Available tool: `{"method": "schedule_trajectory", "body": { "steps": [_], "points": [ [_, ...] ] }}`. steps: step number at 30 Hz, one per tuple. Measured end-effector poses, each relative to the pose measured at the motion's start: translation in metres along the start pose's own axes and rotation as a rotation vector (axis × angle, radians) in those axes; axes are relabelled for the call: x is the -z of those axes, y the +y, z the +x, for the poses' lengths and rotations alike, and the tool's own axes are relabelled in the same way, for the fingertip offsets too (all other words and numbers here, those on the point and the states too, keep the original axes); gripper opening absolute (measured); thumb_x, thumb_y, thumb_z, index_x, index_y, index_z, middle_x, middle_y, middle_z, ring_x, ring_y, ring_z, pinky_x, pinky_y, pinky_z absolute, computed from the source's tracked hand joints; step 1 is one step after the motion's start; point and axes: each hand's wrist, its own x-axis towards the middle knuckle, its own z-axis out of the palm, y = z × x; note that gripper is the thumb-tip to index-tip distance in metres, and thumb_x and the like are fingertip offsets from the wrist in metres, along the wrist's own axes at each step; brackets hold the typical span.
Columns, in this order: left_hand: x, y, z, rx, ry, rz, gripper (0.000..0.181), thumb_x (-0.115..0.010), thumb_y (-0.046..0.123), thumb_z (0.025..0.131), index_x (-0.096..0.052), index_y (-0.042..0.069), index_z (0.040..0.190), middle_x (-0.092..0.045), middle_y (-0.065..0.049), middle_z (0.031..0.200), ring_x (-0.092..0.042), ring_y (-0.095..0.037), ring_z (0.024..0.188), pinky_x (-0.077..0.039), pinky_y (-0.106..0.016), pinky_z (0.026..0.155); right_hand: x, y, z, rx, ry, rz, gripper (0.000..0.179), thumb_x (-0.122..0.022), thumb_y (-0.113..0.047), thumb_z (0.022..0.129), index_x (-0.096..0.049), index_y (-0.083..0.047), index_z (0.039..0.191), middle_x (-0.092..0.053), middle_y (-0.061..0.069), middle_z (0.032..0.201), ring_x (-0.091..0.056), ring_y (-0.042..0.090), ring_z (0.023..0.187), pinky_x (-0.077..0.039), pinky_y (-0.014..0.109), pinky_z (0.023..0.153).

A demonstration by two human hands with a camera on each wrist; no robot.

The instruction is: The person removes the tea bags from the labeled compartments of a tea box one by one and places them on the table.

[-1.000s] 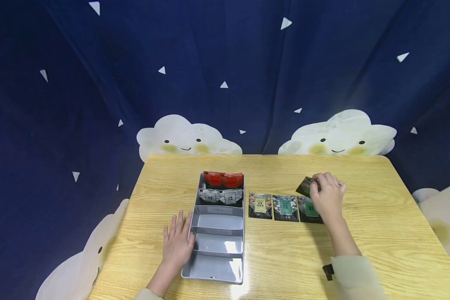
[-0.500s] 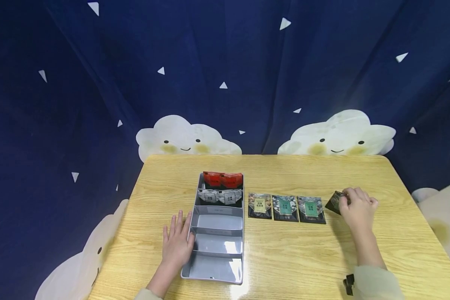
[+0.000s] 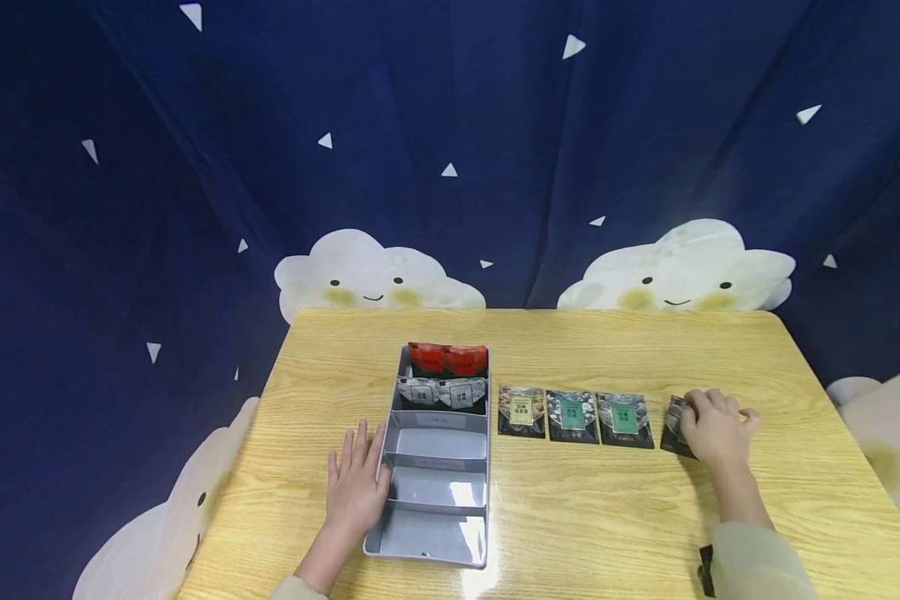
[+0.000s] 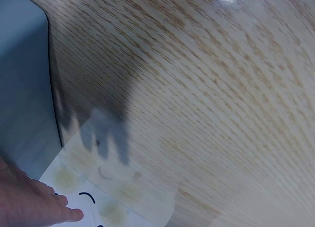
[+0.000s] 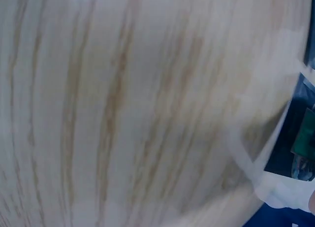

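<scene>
My left hand lies with fingers spread along the left side of a grey divided tray, its thumb over the rim. In the left wrist view, fingers show beside the tray's grey wall. At the right, my right hand holds a dark flat sachet low at the tabletop, its fingers covering the sachet's right part. The right wrist view catches that sachet, with a green label, at its right edge. Left of it lie a green-labelled sachet, a teal-labelled sachet and a yellow-labelled sachet.
Red sachets stand in the tray's far compartment, and white-and-black sachets in the one before it. Three nearer compartments hold nothing. The wooden table ends at a dark blue curtain printed with clouds.
My right hand has carried the dark sachet rightward from above the green-labelled one, then down to the table at the row's right end. My left hand stays put.
</scene>
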Motion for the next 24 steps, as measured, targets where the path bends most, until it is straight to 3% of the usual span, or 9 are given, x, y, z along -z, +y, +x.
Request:
{"method": "schedule_trajectory", "body": {
  "steps": [8, 24],
  "points": [
    [0.000, 0.000, 0.001, 0.004, -0.005, 0.002, 0.057, -0.042, 0.023, 0.091, -0.026, 0.016, 0.145, -0.017, -0.016, 0.151, -0.013, -0.037, 0.137, -0.009, -0.059, 0.106, -0.023, 0.004, 0.008, -0.005, -0.038, -0.006, 0.026, -0.042, -0.010, 0.093, -0.047, -0.002, 0.117, -0.039, 0.025, 0.118, -0.026, 0.047, 0.116, -0.010, 0.068, 0.090],
    [0.000, 0.001, 0.001, 0.014, -0.010, -0.009, 0.057, -0.042, 0.023, 0.091, -0.026, 0.016, 0.146, -0.016, -0.015, 0.151, -0.012, -0.037, 0.137, -0.008, -0.058, 0.107, -0.044, 0.001, 0.011, -0.055, -0.059, 0.022, 0.027, -0.040, -0.009, 0.094, -0.044, -0.003, 0.120, -0.037, 0.026, 0.122, -0.028, 0.048, 0.114, -0.012, 0.070, 0.088]
  ]
}}
